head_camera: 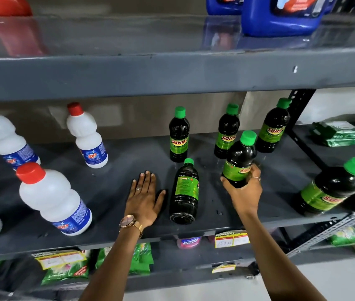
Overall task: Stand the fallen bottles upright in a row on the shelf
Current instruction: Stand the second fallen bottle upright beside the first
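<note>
Left hand (143,197): flat on the shelf (111,192), palm down, fingers spread, gripping nothing; just left of the fallen bottle.
Fallen bottle (184,192): lies on its side near the front edge, base toward the viewer, green cap pointing far; dark liquid, green label turned partly away.
Right hand (245,193): closed around the lower body of the held bottle (239,161), which tilts slightly, cap up, to the right of the fallen 1; whether its base touches the shelf, I cannot tell.
Near-right bottle (330,187): stands at the shelf's right front, apart from the others.
Far bottles: 3 upright at the back, left (179,135), middle (227,132), right (274,129), loosely spaced.
Handling: looks like rigid, smooth plastic, full so fairly heavy, probably slippery; likely rolls when lying.
Best hold: around the labelled mid-body, thumb opposite fingers, not the cap.
</note>
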`<action>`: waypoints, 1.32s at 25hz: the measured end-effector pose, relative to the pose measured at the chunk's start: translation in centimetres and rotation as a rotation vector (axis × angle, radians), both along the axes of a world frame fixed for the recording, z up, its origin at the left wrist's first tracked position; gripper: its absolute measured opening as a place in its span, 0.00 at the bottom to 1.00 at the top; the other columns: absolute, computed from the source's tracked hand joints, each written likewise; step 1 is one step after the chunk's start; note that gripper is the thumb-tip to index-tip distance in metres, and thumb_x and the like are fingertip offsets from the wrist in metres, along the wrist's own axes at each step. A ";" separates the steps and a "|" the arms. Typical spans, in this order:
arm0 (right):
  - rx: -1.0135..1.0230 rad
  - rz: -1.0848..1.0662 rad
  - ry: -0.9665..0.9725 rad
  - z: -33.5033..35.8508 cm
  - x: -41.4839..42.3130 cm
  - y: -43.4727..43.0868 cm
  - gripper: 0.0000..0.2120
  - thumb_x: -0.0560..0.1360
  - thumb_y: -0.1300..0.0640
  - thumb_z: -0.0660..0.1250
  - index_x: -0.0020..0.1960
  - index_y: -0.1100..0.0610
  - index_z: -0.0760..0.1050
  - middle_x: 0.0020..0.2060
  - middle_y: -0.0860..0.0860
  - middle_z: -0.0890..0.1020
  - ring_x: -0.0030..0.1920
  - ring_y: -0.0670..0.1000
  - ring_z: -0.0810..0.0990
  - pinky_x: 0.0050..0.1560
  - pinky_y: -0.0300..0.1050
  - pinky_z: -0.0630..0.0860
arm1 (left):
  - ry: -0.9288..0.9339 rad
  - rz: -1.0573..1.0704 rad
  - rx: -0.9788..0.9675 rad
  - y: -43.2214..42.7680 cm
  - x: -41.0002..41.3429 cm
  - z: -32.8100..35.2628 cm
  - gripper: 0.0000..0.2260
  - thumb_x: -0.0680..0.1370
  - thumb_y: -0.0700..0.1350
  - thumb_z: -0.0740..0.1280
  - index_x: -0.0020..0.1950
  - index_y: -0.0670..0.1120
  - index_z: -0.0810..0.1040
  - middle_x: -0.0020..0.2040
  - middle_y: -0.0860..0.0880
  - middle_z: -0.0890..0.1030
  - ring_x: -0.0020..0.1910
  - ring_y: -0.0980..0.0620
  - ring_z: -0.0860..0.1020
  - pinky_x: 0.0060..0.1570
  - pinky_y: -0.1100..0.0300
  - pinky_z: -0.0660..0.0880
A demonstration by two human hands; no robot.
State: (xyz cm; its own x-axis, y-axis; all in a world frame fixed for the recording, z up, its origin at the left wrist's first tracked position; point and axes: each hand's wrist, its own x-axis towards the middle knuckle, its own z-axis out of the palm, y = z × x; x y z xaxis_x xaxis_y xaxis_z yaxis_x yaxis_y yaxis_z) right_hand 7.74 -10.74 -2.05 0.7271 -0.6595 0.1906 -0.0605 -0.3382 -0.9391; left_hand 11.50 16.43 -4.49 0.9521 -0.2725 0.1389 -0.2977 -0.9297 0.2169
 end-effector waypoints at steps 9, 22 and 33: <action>-0.043 0.038 0.069 0.1 -0.3 -0.2 0.38 0.61 0.59 0.80 0.68 0.57 0.69 0.58 0.54 0.81 0.57 0.54 0.80 0.55 0.40 0.72 | 0.018 -0.006 0.003 0.1 0.1 0.1 0.38 0.72 0.63 0.36 0.75 0.41 0.52 0.77 0.43 0.53 0.76 0.48 0.47 0.74 0.52 0.41; -0.174 -0.003 0.042 -2.2 -10.1 -0.7 0.42 0.65 0.53 0.79 0.73 0.57 0.63 0.62 0.55 0.79 0.59 0.52 0.77 0.62 0.50 0.75 | 0.012 -0.015 -0.043 0.1 0.2 0.0 0.39 0.71 0.64 0.39 0.74 0.39 0.55 0.76 0.40 0.56 0.76 0.45 0.51 0.73 0.49 0.44; -0.216 0.075 -0.047 -3.2 -16.1 4.7 0.28 0.71 0.36 0.68 0.61 0.55 0.72 0.55 0.48 0.74 0.56 0.50 0.73 0.58 0.52 0.72 | 0.006 -0.011 -0.062 0.0 0.1 0.2 0.38 0.72 0.64 0.41 0.73 0.40 0.58 0.76 0.40 0.58 0.75 0.44 0.53 0.74 0.49 0.47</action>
State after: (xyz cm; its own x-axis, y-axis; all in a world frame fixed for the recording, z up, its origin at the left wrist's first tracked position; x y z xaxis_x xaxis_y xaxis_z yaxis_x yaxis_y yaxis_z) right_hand -8.31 -6.01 -5.21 0.7593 -0.5441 0.3568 0.0148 -0.5338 -0.8455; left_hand 11.56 16.45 -4.32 0.9501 -0.2734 0.1502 -0.3059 -0.9111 0.2762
